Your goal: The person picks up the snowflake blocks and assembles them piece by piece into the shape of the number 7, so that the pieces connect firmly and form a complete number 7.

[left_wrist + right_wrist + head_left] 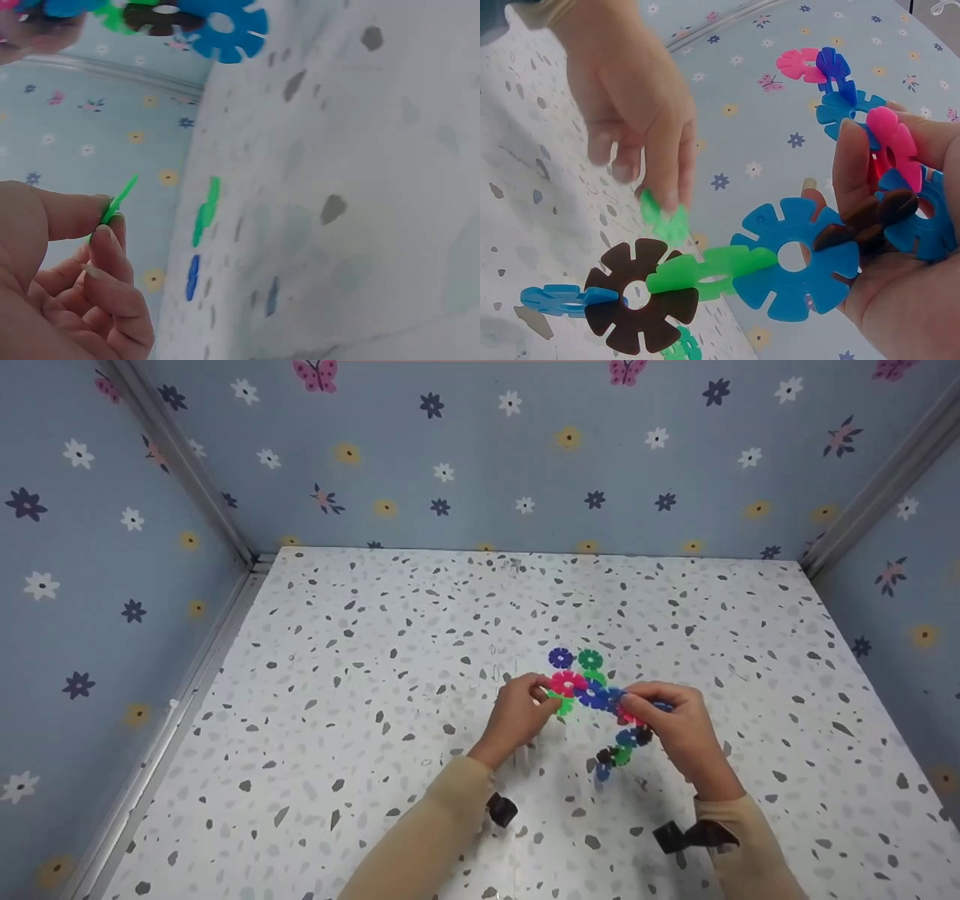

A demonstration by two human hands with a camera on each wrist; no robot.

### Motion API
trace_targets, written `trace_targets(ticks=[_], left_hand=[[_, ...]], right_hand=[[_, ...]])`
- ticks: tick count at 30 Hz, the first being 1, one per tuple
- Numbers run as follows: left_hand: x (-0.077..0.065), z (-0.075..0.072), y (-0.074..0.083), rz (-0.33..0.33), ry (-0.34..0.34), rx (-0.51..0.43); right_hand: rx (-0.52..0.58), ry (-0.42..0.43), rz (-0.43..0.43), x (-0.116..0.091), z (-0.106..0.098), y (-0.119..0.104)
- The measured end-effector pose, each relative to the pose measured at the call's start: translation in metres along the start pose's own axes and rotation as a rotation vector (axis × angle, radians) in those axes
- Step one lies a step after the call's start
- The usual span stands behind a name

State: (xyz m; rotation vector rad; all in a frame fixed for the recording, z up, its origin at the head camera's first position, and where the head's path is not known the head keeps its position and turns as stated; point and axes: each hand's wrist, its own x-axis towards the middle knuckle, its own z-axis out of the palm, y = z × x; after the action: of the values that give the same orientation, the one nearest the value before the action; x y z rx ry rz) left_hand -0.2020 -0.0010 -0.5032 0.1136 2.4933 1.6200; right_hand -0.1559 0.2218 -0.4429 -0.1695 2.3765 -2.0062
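My left hand (521,712) pinches a light green snowflake disc (121,199) between thumb and fingertips; it appears edge-on in the left wrist view. My right hand (682,727) holds a chain of slotted plastic discs joined at their slots. In the right wrist view the chain has a pink disc (799,65) at its upper end. A blue disc (795,289), a green disc (712,274), a brown disc (607,330) and a light blue end disc (547,300) hang out from the palm. The left hand's disc looks apart from the chain.
Beyond the hands, a dark blue disc (560,658) and a green disc (590,659) lie on the speckled white table (360,675), with a light green disc (596,676) against the green one. Flower-patterned panels (480,450) stand around the table's back and sides.
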Motion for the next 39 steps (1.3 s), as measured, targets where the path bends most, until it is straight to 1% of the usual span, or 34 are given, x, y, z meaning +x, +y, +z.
trace_targets(ticks=[3,10,14,17,19,22,24,26,29,34,36,39], left_hand=[[-0.006,-0.012,0.005,0.031,0.009,-0.053],[-0.019,-0.036,0.014,0.117,0.030,-0.146],[-0.027,-0.048,0.021,0.146,0.049,-0.210],[-0.033,-0.056,0.024,0.161,0.084,-0.290],[-0.036,-0.060,0.027,0.161,0.100,-0.362],[-0.042,-0.065,0.034,0.156,0.114,-0.469],[-0.046,-0.067,0.038,0.151,0.111,-0.509],[-0.050,-0.068,0.041,0.155,0.102,-0.525],[-0.053,-0.067,0.043,0.156,0.078,-0.526],[-0.055,-0.067,0.042,0.163,0.065,-0.531],[-0.055,-0.067,0.042,0.169,0.061,-0.529],[-0.056,-0.067,0.041,0.183,0.053,-0.525]], right_hand=[[-0.010,-0.007,-0.006,0.000,0.000,-0.001],[0.011,-0.021,-0.030,-0.001,0.001,-0.002],[0.005,-0.016,-0.030,-0.001,0.001,-0.003],[0.010,-0.018,-0.043,-0.001,0.002,-0.004],[0.011,-0.021,-0.056,-0.002,0.002,-0.004],[0.009,-0.035,-0.068,-0.001,0.002,-0.005],[0.010,-0.045,-0.069,-0.001,0.002,-0.005],[0.015,-0.059,-0.068,-0.001,0.002,-0.005],[0.011,-0.076,-0.066,-0.002,0.003,-0.006],[-0.023,-0.093,-0.066,-0.005,0.005,-0.009],[-0.052,-0.095,-0.085,-0.005,0.005,-0.010],[-0.115,-0.123,-0.139,-0.005,0.006,-0.011]])
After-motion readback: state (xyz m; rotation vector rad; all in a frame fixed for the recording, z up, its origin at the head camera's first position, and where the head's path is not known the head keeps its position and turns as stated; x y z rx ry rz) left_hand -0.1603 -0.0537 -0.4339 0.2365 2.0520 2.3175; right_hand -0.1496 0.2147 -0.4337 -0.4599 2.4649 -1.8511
